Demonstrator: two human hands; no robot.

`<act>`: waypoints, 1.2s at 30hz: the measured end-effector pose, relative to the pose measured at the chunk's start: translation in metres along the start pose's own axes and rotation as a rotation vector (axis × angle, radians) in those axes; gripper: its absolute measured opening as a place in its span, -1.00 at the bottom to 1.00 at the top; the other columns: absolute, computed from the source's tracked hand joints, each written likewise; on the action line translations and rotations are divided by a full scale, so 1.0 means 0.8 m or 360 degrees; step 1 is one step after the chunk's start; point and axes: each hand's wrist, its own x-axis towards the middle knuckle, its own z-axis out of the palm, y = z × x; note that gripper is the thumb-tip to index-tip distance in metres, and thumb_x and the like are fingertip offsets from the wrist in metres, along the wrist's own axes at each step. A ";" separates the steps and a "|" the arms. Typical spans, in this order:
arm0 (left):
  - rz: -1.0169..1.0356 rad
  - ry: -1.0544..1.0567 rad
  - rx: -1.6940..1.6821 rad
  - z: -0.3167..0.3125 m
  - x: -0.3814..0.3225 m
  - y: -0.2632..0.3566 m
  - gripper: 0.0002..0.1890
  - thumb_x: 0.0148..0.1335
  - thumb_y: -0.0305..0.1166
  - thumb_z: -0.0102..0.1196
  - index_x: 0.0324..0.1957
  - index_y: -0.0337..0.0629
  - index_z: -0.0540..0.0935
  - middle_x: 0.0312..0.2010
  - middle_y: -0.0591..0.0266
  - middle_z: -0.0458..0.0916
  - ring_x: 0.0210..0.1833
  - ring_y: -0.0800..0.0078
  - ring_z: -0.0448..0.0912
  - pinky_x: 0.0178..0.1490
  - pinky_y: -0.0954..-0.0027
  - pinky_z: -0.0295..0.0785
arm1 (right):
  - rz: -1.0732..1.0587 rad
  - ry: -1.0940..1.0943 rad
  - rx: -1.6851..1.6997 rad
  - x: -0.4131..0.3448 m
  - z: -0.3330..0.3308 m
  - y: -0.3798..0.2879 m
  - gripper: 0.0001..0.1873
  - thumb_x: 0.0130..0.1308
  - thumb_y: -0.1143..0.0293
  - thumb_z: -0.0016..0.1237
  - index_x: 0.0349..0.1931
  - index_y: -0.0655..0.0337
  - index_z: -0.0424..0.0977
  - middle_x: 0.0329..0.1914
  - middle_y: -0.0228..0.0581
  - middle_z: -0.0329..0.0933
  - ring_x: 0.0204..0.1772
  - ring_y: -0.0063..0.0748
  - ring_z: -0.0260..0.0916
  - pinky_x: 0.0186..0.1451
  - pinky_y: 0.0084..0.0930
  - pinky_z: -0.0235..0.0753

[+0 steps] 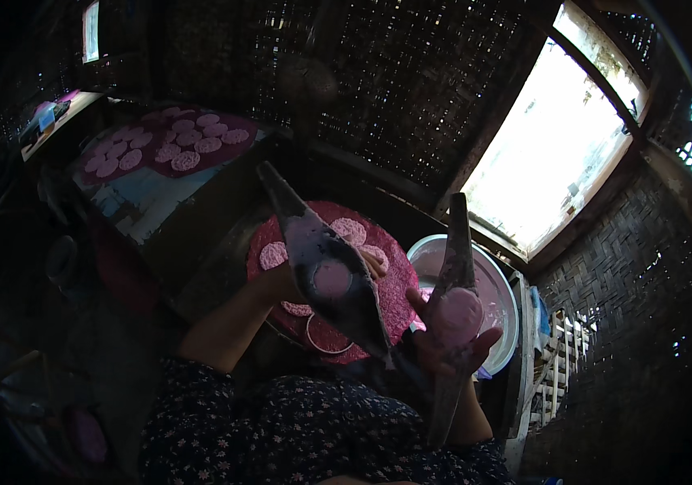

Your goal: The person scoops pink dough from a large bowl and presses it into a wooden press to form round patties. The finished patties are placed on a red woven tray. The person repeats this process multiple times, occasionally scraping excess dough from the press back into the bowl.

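Observation:
My left hand (374, 265) reaches under a dark wooden press board (340, 315) with tapered ends and appears to hold it from below. Only its fingers show past the board's right edge; the palm is hidden. Pink dough (332, 278) fills the round hole in the board's middle. To the right, my right hand (434, 354) supports a second wooden piece (460, 260) with long handles, its fingers and thumb spread around it. A smooth lump of pink dough (460, 314) sits on that piece. Beneath the board lies a round red tray (403, 297) bearing several pink stringy dough discs (349, 231).
A thin ring (329, 351) lies on the red tray's near edge. A pale basin (512, 315) stands at the right below a bright window (555, 145). Far left, a table (133, 212) carries red trays with several pink discs (187, 138). Woven walls (619, 267) surround this corner.

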 end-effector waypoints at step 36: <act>-0.0535 0.0334 0.1500 0.023 -0.063 0.033 -0.19 -0.19 -0.01 0.32 0.14 -0.09 0.36 0.11 0.04 0.36 0.21 0.08 0.30 0.33 -0.08 -0.03 | 0.0810 -0.0008 -0.1048 -0.006 -0.070 0.019 0.14 -0.37 0.09 0.37 0.25 0.37 0.04 0.22 -0.10 0.16 0.24 -0.25 0.15 0.21 -0.41 0.16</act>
